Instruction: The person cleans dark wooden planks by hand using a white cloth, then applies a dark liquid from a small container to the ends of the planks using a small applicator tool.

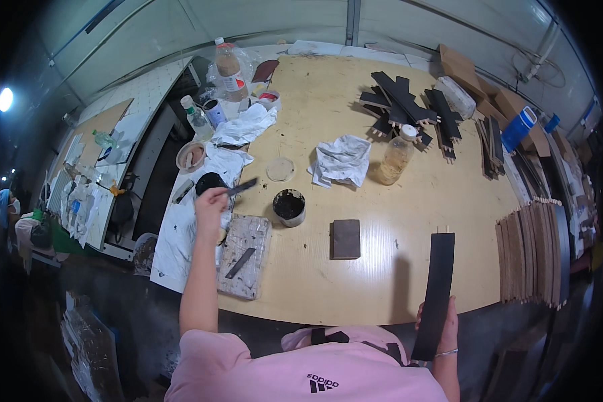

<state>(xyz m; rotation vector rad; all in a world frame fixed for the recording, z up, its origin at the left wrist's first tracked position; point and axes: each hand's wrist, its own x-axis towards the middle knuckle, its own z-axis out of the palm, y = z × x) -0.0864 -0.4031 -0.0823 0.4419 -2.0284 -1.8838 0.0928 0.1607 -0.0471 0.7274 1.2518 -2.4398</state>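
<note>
My left hand (211,201) is closed on a flat dark scraper (242,186), whose blade points right over the table's left part. Beside that hand is a round black container (209,182). To the right stands an open tub of black paste (289,208). My right hand (449,325) is wrapped round a black wooden slat (438,285) at the table's near right edge. The slat is tilted nearly upright, with light dowel pins at its ends. A second dark strip (240,263) lies on a smeared board (253,238) below my left hand.
A dark block (346,240) sits mid-table. Behind it are a crumpled white cloth (342,161), a bottle of yellowish liquid (396,157) and piled black slats (402,100). A row of slats (529,254) stands at right. Bottles (231,74) and rags (248,126) crowd the far left.
</note>
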